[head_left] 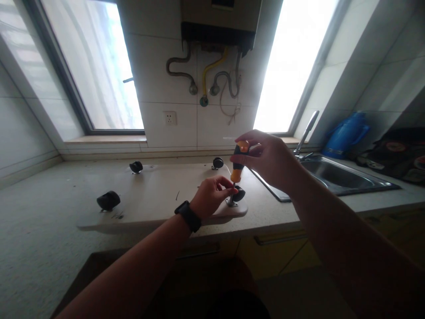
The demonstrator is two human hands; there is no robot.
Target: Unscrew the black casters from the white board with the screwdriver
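My right hand (pixel 265 155) is closed around the orange-and-black handle of a screwdriver (pixel 237 172), which stands nearly upright with its shaft down. With a black watch on its wrist, my left hand (pixel 212 195) pinches the lower shaft; any screw there is hidden by the fingertips. Just beside them is a black caster wheel (pixel 239 193) on a metal plate (pixel 231 202), at the near right corner of a white board (pixel 159 195). Other casters sit at its far right (pixel 218 163), far left (pixel 136 167) and near left (pixel 108 200) corners.
The board lies on a pale counter (pixel 46 204). To the right are a steel sink (pixel 338 175), its faucet (pixel 307 133) and a blue jug (pixel 345 135). Drawers with handles (pixel 279 238) are below the counter edge. A water heater (pixel 221 26) with pipes hangs on the wall.
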